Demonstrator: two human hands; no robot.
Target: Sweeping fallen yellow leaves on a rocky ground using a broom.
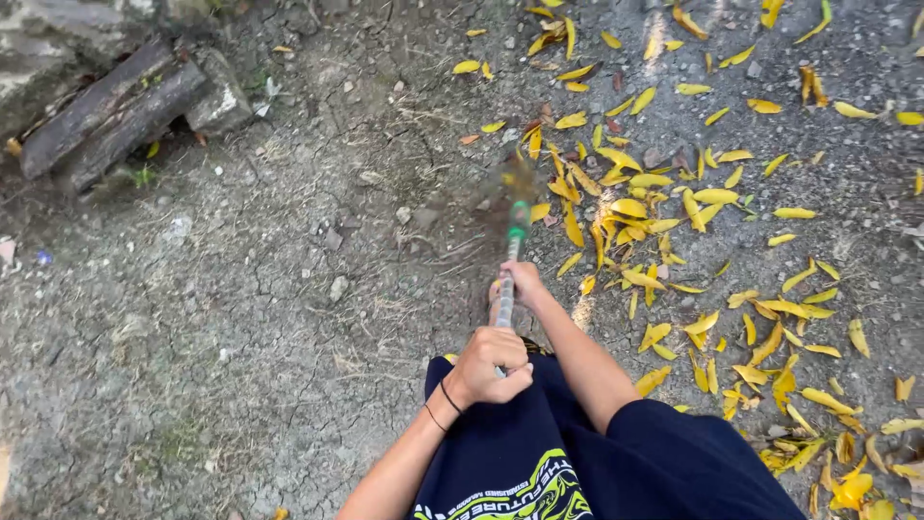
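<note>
I hold a broom by its long handle [508, 279], which points away from me over bare ground. My left hand [491, 364] grips the near end of the handle, close to my dark shirt. My right hand [523, 282] grips it farther along. The green collar [520, 217] joins the handle to the bristle head [500, 188], which is blurred from motion and sits at the left edge of a spread of yellow fallen leaves [664, 221].
Cracked grey dirt [241, 318] with small stones covers the left side. Dark old timbers [111, 114] and a stone block [219, 96] lie at the top left. More yellow leaves [818, 414] run along the right side down to the lower right corner.
</note>
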